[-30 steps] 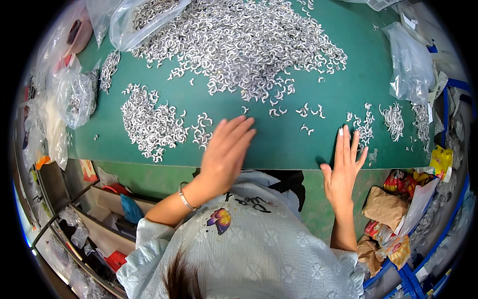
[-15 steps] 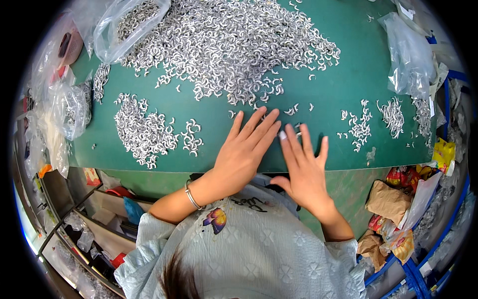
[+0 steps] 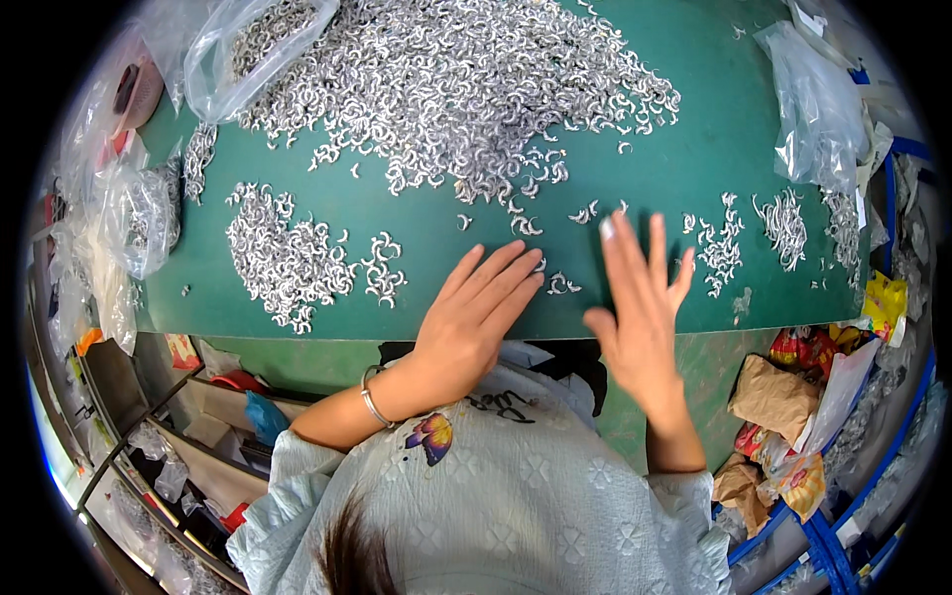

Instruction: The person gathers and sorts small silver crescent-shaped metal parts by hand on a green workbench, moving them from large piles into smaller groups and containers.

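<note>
The left hand (image 3: 471, 319) is holding its fingers straight, slightly parted, beside silvery crescent-shaped pieces (image 3: 562, 286) lying between the hands on the green tabletop (image 3: 694, 174). Apart from it, the right hand (image 3: 642, 317) is spreading thumb and fingers; tabletop contact is staying unclear.

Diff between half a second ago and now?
Right hand moved right, away from the left hand, which drew back slightly toward the body. A few silvery crescent pieces now show between them. No grip visibly taken or released. The large crescent heap and smaller left-side pile look unchanged.
</note>
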`<action>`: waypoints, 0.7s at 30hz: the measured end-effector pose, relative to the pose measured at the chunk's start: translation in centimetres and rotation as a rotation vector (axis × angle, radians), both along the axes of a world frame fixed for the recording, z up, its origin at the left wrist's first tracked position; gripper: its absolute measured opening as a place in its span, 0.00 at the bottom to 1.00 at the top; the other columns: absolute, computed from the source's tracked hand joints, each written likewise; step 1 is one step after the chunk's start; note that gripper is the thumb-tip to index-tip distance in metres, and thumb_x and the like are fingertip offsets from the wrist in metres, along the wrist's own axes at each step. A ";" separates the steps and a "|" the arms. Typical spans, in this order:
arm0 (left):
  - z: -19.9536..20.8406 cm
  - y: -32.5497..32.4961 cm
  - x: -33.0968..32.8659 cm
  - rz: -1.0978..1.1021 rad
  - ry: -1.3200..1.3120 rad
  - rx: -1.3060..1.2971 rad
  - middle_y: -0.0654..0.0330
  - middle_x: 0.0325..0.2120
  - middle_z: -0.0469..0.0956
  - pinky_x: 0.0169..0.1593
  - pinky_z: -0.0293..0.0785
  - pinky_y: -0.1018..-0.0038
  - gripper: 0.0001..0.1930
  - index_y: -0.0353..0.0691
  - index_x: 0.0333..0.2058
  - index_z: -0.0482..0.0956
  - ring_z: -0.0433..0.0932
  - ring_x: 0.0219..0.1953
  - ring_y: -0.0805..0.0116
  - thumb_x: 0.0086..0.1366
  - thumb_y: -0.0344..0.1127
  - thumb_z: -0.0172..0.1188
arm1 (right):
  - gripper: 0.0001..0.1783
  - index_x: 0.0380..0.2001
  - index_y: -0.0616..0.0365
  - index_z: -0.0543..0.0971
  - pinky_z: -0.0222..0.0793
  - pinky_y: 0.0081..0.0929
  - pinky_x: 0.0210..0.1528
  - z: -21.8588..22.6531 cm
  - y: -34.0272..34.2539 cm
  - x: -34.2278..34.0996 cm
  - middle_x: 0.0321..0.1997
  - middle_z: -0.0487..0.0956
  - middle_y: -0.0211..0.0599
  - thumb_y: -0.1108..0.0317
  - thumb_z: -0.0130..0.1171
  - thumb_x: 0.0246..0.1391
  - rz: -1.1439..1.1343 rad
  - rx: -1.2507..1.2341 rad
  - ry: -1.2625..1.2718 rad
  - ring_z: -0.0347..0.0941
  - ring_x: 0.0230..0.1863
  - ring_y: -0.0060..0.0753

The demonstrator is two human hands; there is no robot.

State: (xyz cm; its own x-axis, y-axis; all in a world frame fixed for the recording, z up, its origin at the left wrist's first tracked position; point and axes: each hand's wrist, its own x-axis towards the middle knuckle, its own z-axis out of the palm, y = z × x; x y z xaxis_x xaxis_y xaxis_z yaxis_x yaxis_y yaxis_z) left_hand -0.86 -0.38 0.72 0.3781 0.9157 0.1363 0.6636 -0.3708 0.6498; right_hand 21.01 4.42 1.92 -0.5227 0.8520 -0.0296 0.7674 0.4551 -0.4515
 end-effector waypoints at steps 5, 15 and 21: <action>-0.5 0.2 0.0 -0.001 -0.002 0.068 0.46 0.57 0.71 0.63 0.61 0.52 0.24 0.27 0.50 0.74 0.68 0.61 0.48 0.50 0.21 0.53 | 0.44 0.66 0.60 0.62 0.28 0.73 0.67 -0.3 0.4 0.0 0.74 0.55 0.35 0.57 0.65 0.47 -0.004 0.017 -0.138 0.42 0.76 0.55; -0.5 0.7 0.7 -0.148 0.013 0.081 0.46 0.59 0.69 0.63 0.62 0.50 0.23 0.24 0.49 0.74 0.66 0.63 0.46 0.53 0.27 0.55 | 0.45 0.65 0.53 0.66 0.34 0.76 0.65 -0.6 0.9 -1.3 0.74 0.57 0.24 0.54 0.68 0.42 0.126 0.016 -0.120 0.42 0.76 0.53; -0.7 0.3 0.1 -0.133 -0.028 0.020 0.45 0.59 0.68 0.65 0.60 0.49 0.23 0.25 0.49 0.75 0.65 0.63 0.45 0.53 0.27 0.55 | 0.46 0.64 0.55 0.66 0.32 0.77 0.65 -0.4 -0.5 1.9 0.74 0.57 0.29 0.53 0.68 0.40 0.062 0.046 -0.054 0.43 0.75 0.55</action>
